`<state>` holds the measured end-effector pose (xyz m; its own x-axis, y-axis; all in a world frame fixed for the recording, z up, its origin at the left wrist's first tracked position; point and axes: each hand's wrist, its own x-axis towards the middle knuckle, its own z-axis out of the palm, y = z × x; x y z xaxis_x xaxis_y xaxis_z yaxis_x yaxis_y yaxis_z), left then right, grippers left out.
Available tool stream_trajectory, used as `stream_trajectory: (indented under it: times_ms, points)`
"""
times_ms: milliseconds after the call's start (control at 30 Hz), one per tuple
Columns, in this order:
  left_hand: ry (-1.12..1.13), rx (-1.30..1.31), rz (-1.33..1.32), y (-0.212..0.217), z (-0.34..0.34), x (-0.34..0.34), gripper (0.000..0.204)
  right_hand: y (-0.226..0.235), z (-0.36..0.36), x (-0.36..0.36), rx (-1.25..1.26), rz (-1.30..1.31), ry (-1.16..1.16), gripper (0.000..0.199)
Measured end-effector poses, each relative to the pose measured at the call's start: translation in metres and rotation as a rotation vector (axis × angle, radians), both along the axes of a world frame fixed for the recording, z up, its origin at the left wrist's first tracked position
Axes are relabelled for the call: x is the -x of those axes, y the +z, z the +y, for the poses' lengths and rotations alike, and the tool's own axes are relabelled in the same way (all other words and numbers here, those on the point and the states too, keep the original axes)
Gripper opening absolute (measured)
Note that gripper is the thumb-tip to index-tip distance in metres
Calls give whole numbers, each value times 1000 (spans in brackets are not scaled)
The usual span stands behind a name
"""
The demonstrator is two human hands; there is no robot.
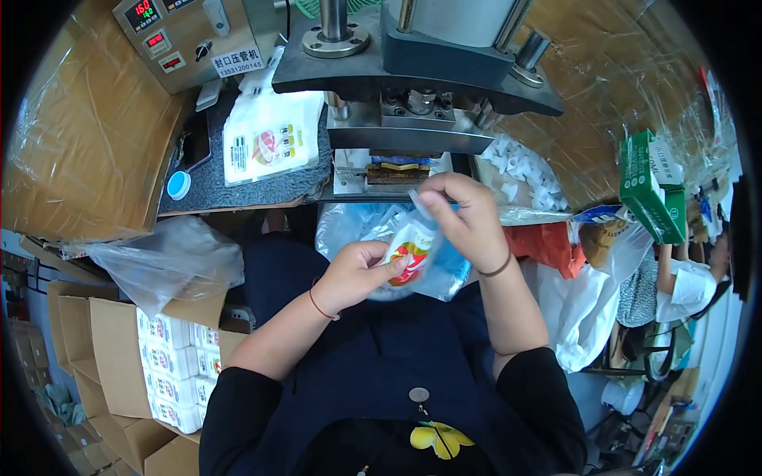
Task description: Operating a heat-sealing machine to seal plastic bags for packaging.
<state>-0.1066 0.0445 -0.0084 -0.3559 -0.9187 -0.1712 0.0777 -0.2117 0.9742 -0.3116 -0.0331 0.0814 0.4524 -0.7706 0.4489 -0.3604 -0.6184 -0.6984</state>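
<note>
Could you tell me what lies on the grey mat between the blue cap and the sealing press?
In the head view, a stack of white printed pouches lies on the grey mat between the blue cap and the sealing press.

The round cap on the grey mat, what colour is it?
The cap is light blue with a white centre, best seen in the head view.

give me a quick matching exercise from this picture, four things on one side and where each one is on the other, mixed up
Things:
1. small printed pouch
2. blue cap
3. green box
4. stack of white printed bags

Places:
A. on the grey mat, beside the control box
B. far right, on the plastic-wrapped cardboard
C. between the left hand and the right hand
D. at the left edge of the grey mat, near the cardboard

Pairs: 1-C, 2-D, 3-B, 4-A
</note>
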Motion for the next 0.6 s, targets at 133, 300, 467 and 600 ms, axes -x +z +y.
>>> stream_trajectory:
  times_ms: [133, 300, 467, 600]
  points:
    - [-161, -308, 218, 6, 7, 10, 38, -4, -8, 24, -160, 226, 138, 27]
    - [-223, -378, 359, 16, -11, 13, 34, -12, -26, 71, 85, 564, -366, 31]
    - [1, -417, 430, 1, -55, -3, 34, -27, -52, 116, -192, 902, -473, 25]
    - [161, -251, 241, 3, -67, -11, 27, -48, -64, 133, -229, 631, -258, 20]
